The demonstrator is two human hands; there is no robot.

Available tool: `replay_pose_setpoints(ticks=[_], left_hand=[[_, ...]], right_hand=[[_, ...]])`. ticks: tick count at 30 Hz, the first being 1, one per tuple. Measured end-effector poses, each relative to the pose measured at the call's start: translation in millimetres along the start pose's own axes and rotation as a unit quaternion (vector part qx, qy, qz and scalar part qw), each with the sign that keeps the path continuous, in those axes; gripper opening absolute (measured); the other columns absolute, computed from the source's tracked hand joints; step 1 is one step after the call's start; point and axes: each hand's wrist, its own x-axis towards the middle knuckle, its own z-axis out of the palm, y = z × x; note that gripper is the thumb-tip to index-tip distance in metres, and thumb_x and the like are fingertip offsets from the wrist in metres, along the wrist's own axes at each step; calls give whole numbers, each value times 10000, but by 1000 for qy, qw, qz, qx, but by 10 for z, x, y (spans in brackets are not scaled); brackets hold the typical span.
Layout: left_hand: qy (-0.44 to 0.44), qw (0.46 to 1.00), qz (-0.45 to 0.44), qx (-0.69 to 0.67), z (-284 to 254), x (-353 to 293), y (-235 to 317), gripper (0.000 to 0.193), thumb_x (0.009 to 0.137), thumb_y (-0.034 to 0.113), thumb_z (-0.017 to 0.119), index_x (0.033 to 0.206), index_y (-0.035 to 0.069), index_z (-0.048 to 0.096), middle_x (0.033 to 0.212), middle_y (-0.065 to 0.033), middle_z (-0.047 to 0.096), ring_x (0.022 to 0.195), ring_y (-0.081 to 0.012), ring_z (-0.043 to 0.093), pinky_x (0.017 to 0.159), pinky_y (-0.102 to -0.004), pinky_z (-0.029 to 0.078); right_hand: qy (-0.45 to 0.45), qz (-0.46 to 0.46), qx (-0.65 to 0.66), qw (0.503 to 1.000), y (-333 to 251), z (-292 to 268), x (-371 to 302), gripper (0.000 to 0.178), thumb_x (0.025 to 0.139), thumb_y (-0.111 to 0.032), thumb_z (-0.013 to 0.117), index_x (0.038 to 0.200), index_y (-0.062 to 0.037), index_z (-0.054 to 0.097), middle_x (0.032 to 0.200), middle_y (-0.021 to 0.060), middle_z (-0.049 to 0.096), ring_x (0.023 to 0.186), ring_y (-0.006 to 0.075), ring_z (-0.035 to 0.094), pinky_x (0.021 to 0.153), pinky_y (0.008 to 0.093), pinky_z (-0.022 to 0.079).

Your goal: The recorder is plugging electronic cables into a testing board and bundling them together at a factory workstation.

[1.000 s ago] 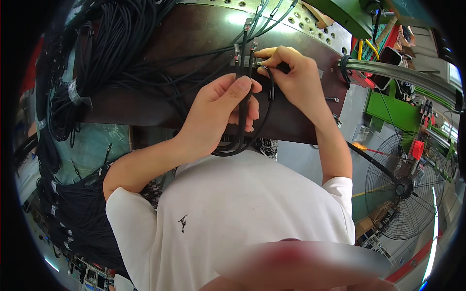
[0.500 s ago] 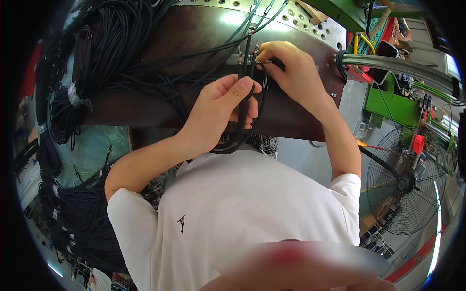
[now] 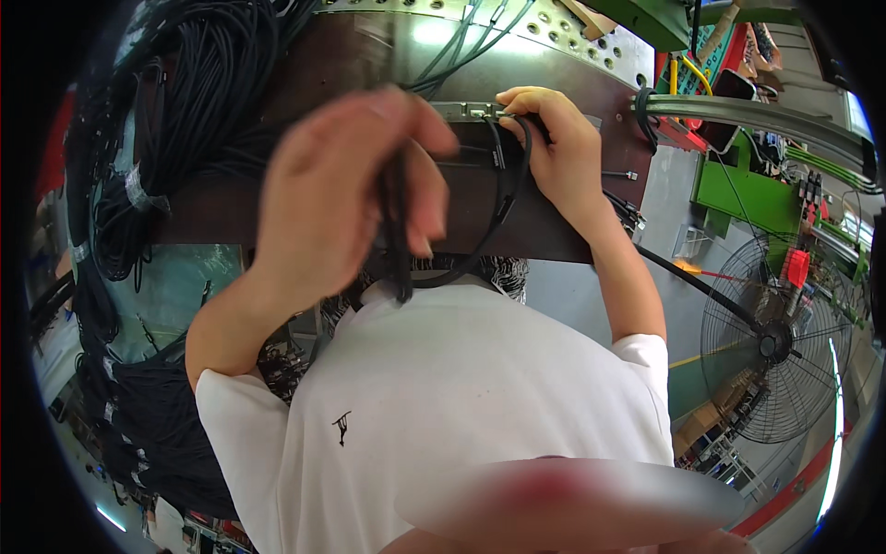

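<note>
My left hand (image 3: pixel 355 185), smeared by motion, is curled around a bundle of black cable (image 3: pixel 395 231) that hangs down toward my shirt. My right hand (image 3: pixel 563 152) pinches the end of a black cable (image 3: pixel 528 162) at the right part of a narrow metal fixture (image 3: pixel 452 112). From those fingers the cable loops down and left toward my left hand. A second strand runs down from the fixture beside it. The right fingers hide the cable's tip.
Coiled black cables (image 3: pixel 198 102) heap up at the left of the dark brown table (image 3: pixel 554 235). A perforated metal plate (image 3: pixel 591 51) lies along the far edge. At the right stands a black fan (image 3: pixel 773 343), with a metal rail (image 3: pixel 757 113) above it.
My left hand has swung left, away from the fixture, taking the cable bundle with it. My right hand stays at the fixture, shifted slightly right, and more of the fixture shows.
</note>
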Motion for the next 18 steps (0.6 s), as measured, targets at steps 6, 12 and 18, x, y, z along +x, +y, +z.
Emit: replay_pose_setpoints(ticks=[6,12,18], left_hand=[[-2,990,-133,46,109,32,-452,352,1035,293,412,960,-9,575,622,-113,603,509,-151,564,489,-254,469],[-1,989,-127,77,141,100,-496,350,1032,297,421,962,-6,580,632,-103,612,519,-139,563,501,-249,468],[-123,954,-208,178,303,140,-281,370,1038,285,403,1014,-34,590,723,-102,659,583,-112,586,559,-228,469]], right_hand=[[-46,-39,-76,995,-72,-67,103,173,749,4,677,885,-48,583,851,70,640,813,275,625,688,363,507],[-58,-48,-48,996,-34,-161,140,148,778,-18,667,903,-59,598,884,61,638,820,277,615,707,370,506],[23,-140,-161,977,-121,-308,165,183,747,5,668,907,-66,613,874,59,646,766,252,627,637,344,504]])
